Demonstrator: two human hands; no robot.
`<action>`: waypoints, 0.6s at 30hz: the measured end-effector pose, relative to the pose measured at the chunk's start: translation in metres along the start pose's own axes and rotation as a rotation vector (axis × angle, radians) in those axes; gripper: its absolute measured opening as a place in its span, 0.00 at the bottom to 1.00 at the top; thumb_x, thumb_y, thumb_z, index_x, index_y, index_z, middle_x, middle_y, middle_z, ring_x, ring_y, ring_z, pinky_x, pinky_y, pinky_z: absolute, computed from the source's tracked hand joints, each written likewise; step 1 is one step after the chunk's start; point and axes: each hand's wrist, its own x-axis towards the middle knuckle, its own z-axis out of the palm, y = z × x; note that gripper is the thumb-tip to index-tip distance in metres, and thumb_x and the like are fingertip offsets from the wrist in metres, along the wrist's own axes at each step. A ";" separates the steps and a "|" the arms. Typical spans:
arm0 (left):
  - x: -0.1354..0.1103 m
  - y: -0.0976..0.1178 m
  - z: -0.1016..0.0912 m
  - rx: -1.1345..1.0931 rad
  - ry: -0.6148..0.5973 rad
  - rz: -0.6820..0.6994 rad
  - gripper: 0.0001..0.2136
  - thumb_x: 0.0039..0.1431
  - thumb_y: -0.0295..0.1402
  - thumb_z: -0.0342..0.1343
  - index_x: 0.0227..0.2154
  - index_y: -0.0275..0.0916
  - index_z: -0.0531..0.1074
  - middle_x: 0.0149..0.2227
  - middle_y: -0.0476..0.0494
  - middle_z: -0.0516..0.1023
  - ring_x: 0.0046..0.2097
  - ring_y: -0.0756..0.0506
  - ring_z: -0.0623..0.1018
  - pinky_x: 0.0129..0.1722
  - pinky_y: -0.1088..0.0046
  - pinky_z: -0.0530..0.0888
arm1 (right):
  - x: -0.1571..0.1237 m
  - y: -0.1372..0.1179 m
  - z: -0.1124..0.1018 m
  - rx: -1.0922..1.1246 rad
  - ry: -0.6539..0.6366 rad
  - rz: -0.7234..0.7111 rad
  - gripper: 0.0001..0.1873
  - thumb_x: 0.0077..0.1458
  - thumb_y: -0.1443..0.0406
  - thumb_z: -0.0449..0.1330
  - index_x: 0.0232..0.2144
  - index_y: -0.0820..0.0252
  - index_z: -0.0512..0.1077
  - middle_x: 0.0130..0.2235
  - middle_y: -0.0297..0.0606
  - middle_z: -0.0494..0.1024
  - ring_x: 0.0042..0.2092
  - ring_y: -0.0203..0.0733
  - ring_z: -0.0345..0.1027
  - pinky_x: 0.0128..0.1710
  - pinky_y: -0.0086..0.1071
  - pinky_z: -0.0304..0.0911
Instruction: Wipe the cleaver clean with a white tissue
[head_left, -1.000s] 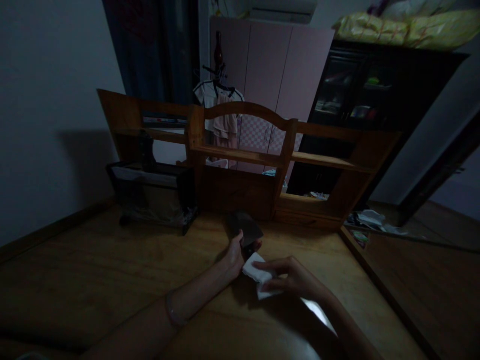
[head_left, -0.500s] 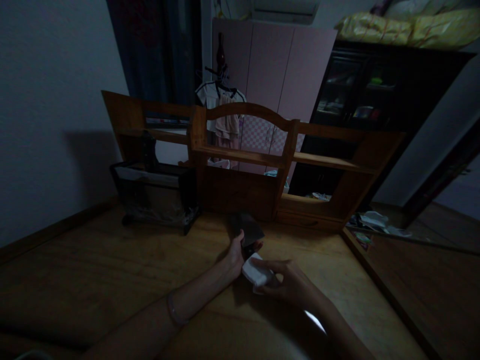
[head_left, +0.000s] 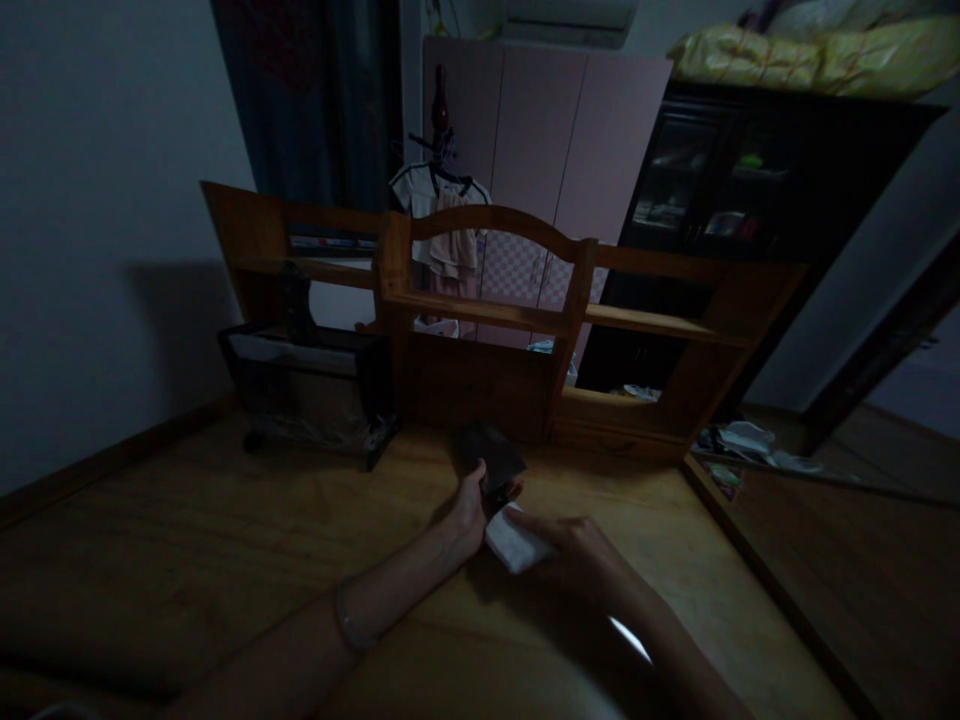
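In dim light my left hand is closed around the lower end of a dark flat object, perhaps a phone or a small mirror, held tilted above the wooden desk. My right hand pinches a folded white cloth or tissue and presses it against the bottom edge of the dark object, right beside my left thumb. A thin bracelet sits on my left wrist.
A wooden shelf unit stands along the desk's back edge. A dark tray or organiser sits at the back left. Behind are a pink wardrobe, hanging clothes and a dark glass cabinet. Papers lie at the right.
My right hand has pushed the white cloth up and leftward, from hanging below the dark object to pressed against its lower edge. My left hand has kept its hold.
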 end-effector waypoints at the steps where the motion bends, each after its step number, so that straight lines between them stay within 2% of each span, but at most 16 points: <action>1: -0.001 0.000 0.001 0.006 0.003 0.004 0.18 0.59 0.45 0.48 0.34 0.33 0.70 0.23 0.42 0.76 0.27 0.45 0.78 0.27 0.72 0.72 | 0.000 0.000 0.000 -0.012 0.008 -0.004 0.37 0.48 0.69 0.60 0.60 0.48 0.57 0.35 0.34 0.79 0.32 0.37 0.71 0.31 0.25 0.59; 8: 0.000 0.000 0.001 0.008 0.016 0.018 0.17 0.59 0.45 0.49 0.35 0.34 0.70 0.23 0.43 0.76 0.27 0.44 0.78 0.28 0.70 0.73 | 0.002 0.009 0.005 -0.128 0.040 0.013 0.35 0.48 0.73 0.53 0.59 0.50 0.59 0.32 0.37 0.78 0.30 0.37 0.69 0.30 0.25 0.58; 14: 0.006 -0.002 -0.004 0.024 -0.009 0.040 0.18 0.58 0.46 0.49 0.34 0.33 0.71 0.24 0.41 0.77 0.26 0.43 0.78 0.28 0.68 0.73 | 0.003 0.011 0.005 -0.088 0.042 -0.003 0.36 0.46 0.74 0.52 0.59 0.50 0.59 0.35 0.36 0.79 0.32 0.39 0.71 0.32 0.26 0.59; 18: 0.005 -0.003 -0.003 0.000 -0.034 0.055 0.16 0.59 0.45 0.49 0.34 0.35 0.70 0.25 0.42 0.76 0.29 0.43 0.78 0.30 0.65 0.74 | 0.002 0.010 -0.001 -0.117 0.056 0.013 0.35 0.45 0.75 0.50 0.56 0.50 0.65 0.34 0.38 0.79 0.32 0.39 0.71 0.33 0.26 0.59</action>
